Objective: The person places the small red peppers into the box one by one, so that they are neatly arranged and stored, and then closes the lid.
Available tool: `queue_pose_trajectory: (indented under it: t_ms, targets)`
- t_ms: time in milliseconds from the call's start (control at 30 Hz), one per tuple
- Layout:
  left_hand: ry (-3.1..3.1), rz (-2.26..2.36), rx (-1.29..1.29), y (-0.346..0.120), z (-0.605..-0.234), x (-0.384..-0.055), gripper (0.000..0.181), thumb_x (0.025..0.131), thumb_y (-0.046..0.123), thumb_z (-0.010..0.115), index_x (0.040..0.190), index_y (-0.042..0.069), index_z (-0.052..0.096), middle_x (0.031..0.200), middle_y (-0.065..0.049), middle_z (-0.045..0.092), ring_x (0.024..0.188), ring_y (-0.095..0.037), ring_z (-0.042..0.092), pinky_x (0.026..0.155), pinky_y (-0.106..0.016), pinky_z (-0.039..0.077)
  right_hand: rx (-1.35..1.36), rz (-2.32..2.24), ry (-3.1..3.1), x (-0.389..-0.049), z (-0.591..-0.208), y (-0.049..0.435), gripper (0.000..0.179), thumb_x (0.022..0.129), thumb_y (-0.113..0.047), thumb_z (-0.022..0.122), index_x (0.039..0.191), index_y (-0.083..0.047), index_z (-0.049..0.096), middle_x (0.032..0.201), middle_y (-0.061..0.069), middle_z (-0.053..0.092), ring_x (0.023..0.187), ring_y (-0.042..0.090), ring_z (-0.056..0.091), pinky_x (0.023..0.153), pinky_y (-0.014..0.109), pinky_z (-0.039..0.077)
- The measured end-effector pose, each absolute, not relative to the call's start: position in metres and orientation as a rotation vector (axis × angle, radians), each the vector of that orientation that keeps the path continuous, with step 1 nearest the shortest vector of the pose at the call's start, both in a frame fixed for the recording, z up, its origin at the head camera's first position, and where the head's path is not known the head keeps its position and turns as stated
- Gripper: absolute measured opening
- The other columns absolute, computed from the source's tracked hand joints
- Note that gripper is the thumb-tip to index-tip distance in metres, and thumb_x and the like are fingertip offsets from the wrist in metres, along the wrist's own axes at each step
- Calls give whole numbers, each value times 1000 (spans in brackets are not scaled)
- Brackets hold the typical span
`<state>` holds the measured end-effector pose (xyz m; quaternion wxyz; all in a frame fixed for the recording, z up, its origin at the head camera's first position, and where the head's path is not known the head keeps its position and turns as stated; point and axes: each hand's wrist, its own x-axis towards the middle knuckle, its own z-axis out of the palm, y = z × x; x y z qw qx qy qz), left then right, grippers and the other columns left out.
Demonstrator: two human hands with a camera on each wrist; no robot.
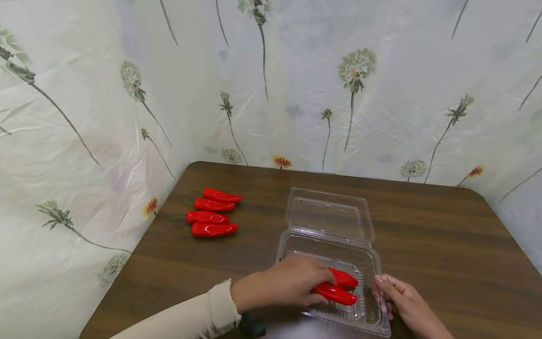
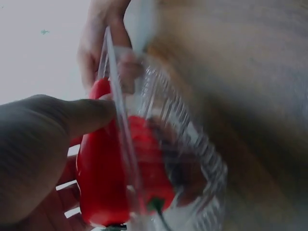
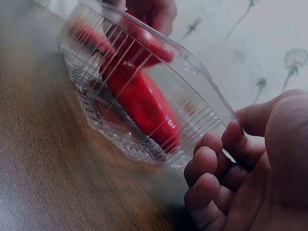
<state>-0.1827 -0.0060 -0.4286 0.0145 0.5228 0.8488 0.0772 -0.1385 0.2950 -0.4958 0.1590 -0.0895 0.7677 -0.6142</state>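
My left hand point(image 1: 292, 282) grips a red chili pepper point(image 1: 337, 294) by its stem half, at the opening of a clear plastic clamshell container point(image 1: 370, 254). Behind the gripped one, a second red pepper point(image 1: 346, 279) lies in the container's base. In the left wrist view, the thumb presses along the held pepper point(image 2: 101, 178), with the fingers on its far side. My right hand point(image 1: 404, 299) pinches the container's right rim between thumb and fingers. From the right wrist view, the pepper inside point(image 3: 144, 110) shows through the ribbed wall.
Several red peppers point(image 1: 213, 230) with green stems lie in a column on the left of the brown wooden table point(image 1: 432, 235). The container's lid point(image 1: 330, 214) is folded back, away from me. A dark object point(image 1: 252, 326) sits under the left sleeve. Flower-patterned sheeting point(image 1: 296, 70) hangs behind the table.
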Motion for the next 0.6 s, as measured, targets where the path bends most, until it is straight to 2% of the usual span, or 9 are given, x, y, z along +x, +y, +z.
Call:
queue_pose_trajectory:
  t_ms: [133, 333, 600]
  targets:
    - [2657, 215, 1592, 2, -432, -179, 35, 89, 45, 75, 119, 28, 68, 111, 14, 65, 96, 2, 59, 75, -15, 46, -266, -1760, 2180, -139, -496, 296, 39, 112, -19, 33, 91, 7, 52, 71, 0, 56, 56, 13, 51, 49, 32, 50]
    - [2692, 155, 1546, 9, -437, -177, 35, 88, 45, 76, 117, 28, 68, 111, 14, 66, 98, -3, 61, 76, -20, 49, -289, -1768, 2194, -139, -498, 295, 38, 112, -17, 33, 90, 7, 53, 71, 1, 56, 55, 16, 52, 48, 34, 50]
    - [2721, 59, 1521, 12, -444, -183, 34, 87, 43, 77, 115, 28, 68, 112, 13, 67, 106, -5, 60, 84, -23, 51, -270, -1763, 2180, -138, -496, 296, 39, 112, -19, 33, 91, 8, 53, 71, -1, 56, 56, 13, 51, 49, 33, 50]
